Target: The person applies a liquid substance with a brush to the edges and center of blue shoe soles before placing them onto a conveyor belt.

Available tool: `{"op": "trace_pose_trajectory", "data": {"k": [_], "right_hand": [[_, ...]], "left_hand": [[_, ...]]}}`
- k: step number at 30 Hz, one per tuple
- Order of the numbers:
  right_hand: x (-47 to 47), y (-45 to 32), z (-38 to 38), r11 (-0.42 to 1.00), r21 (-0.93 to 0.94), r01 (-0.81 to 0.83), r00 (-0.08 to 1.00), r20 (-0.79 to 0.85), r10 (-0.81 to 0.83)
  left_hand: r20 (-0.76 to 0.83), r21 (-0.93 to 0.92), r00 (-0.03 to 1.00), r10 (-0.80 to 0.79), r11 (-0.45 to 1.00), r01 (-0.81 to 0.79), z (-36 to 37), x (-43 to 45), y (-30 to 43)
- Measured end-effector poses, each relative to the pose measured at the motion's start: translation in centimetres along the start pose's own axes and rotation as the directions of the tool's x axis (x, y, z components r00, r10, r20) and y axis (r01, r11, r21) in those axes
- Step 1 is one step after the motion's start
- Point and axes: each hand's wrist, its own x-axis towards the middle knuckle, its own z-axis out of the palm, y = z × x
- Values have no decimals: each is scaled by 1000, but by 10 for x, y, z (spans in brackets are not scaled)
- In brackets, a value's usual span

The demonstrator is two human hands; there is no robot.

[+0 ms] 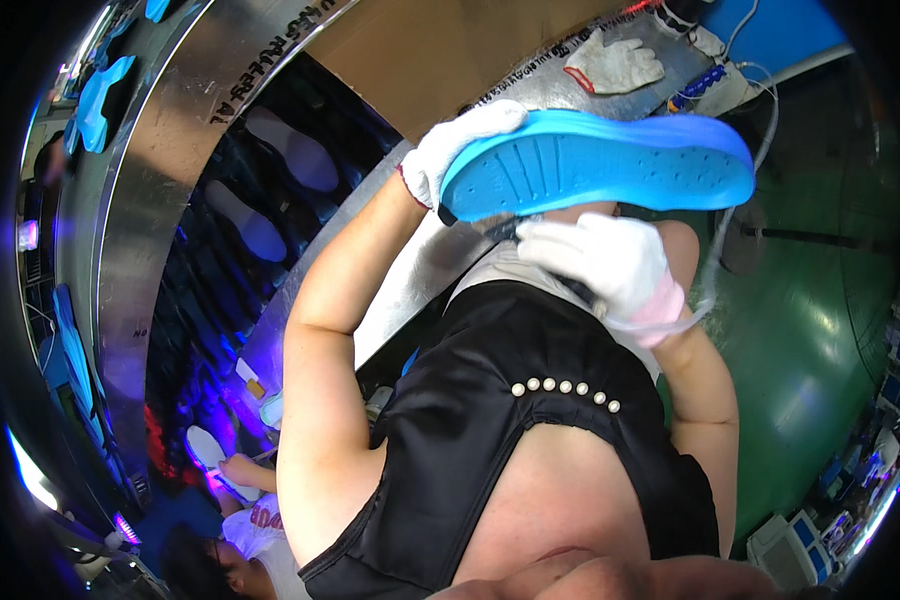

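A bright blue shoe sole [585,169] with a raised rim is held up in front of me, its recessed face towards me. Grooves cross its left part, and small pits mark its right end. My left hand [469,142], in a white knit glove, grips the sole's left end and upper edge. Just below the sole is my right hand [607,255], blurred, in a white glove with a pink cuff. Its fingers point left, apart from the sole. A translucent hose [709,277] loops down to the right wrist; whether that hand holds anything is hidden.
A conveyor [270,180] carrying pale soles runs along my left, beside metal edging. Brown cardboard [412,52] lies ahead. A loose white glove [615,64] rests on the metal bench [529,90]. At lower left, another person's hand [244,471] is at a white sole [206,450].
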Motion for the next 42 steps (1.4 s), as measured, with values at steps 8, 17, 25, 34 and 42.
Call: {"op": "trace_pose_trajectory", "data": {"k": [8,17,25,34,42], "right_hand": [[1,-4,-9,991,-126,51,996,78,-41],[9,-3,-22,995,-16,95,992,-81,-96],[6,5,-29,978,-178,111,985,-108,-132],[9,14,-51,973,-222,63,990,-108,-89],[21,2,-30,937,-240,252,963,-34,-267]], "left_hand": [[-15,109,1000,20,994,-18,-8,-5,16],[188,469,874,449,741,-481,-44,2,0],[28,285,982,188,940,-188,-20,-16,34],[142,167,988,52,983,-76,-35,-18,44],[-23,169,981,194,968,-188,-19,-16,50]]}}
